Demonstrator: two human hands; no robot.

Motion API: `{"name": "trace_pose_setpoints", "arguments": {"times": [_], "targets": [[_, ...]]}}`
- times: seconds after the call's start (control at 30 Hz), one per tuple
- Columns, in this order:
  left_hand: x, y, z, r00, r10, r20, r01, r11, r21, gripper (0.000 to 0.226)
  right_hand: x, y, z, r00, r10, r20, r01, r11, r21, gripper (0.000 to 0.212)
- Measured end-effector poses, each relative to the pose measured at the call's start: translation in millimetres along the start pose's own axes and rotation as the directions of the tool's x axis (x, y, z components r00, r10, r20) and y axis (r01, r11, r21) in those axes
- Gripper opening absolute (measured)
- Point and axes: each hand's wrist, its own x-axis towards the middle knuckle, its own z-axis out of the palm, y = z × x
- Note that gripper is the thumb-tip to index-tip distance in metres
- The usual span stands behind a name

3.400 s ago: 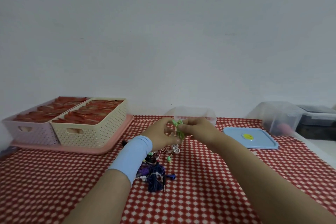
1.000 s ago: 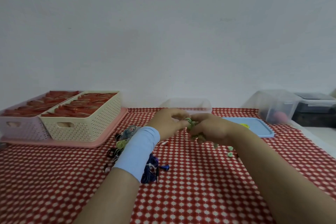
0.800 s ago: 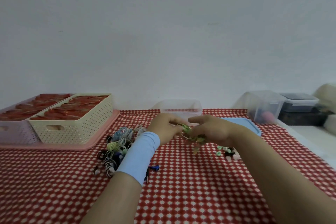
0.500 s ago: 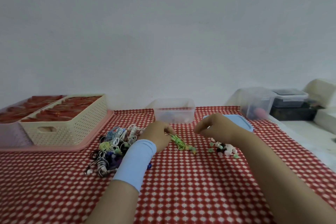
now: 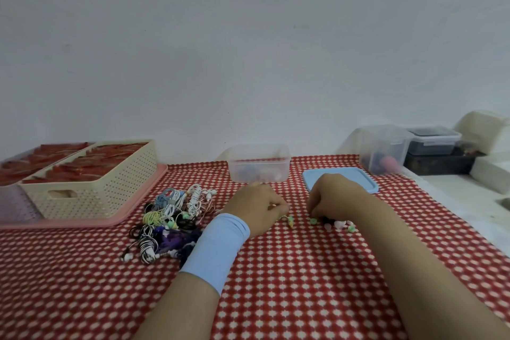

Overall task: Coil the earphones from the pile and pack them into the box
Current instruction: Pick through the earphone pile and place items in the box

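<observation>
Red-checked counter point(image 5: 303, 270) | left hand point(image 5: 256, 207): my fingers point(image 5: 277, 206) curl round green earphones point(image 5: 290, 220) | right hand point(image 5: 336, 196): fingers curled down onto loose earbuds point(image 5: 338, 225), grip unclear | clear box point(image 5: 259, 165) behind

- we take this for a home worktable: a red checked tablecloth point(image 5: 303, 284) fills the lower frame.
- at left, perforated storage baskets point(image 5: 91, 188) sit on a pink tray point(image 5: 82, 222).
- at right, plastic tubs point(image 5: 386, 146) stand against a bare white wall point(image 5: 248, 50).
</observation>
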Motion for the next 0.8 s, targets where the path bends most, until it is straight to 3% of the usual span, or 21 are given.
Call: {"name": "trace_pose_setpoints", "arguments": {"times": [0.17, 0.27, 0.37, 0.43, 0.53, 0.73, 0.8], "targets": [[0, 7, 2, 0.99, 0.064, 0.122, -0.071, 0.996, 0.06, 0.027, 0, -3, 5, 0.997, -0.037, -0.061, 0.031, 0.995, -0.096, 0.023], [-1, 4, 5, 0.995, 0.065, 0.077, -0.07, 0.995, 0.066, 0.022, -2, -5, 10, 0.98, -0.103, -0.172, 0.134, 0.975, 0.177, 0.021], [-5, 3, 7, 0.997, -0.043, -0.071, 0.025, 0.973, -0.228, 0.018, -8, -13, 13, 0.959, -0.083, -0.271, 0.221, 0.819, 0.529, 0.015], [-8, 3, 7, 0.978, -0.17, -0.123, 0.09, 0.871, -0.483, 0.015, -13, -19, 15, 0.966, -0.045, -0.255, 0.217, 0.678, 0.702, 0.012], [-14, 2, 5, 0.951, -0.287, -0.111, 0.132, 0.708, -0.693, 0.016, -18, -25, 17, 0.982, -0.022, -0.187, 0.171, 0.513, 0.841, 0.006], [-20, -3, 1, 0.945, -0.324, -0.038, 0.119, 0.45, -0.885, 0.016, -17, -23, 19, 0.998, -0.026, -0.059, 0.064, 0.281, 0.957, 0.01], [-19, -5, 3, 0.945, -0.325, -0.019, 0.117, 0.395, -0.911, 0.017, -14, -21, 21, 0.998, -0.066, -0.011, 0.027, 0.247, 0.969, 0.01]]}}
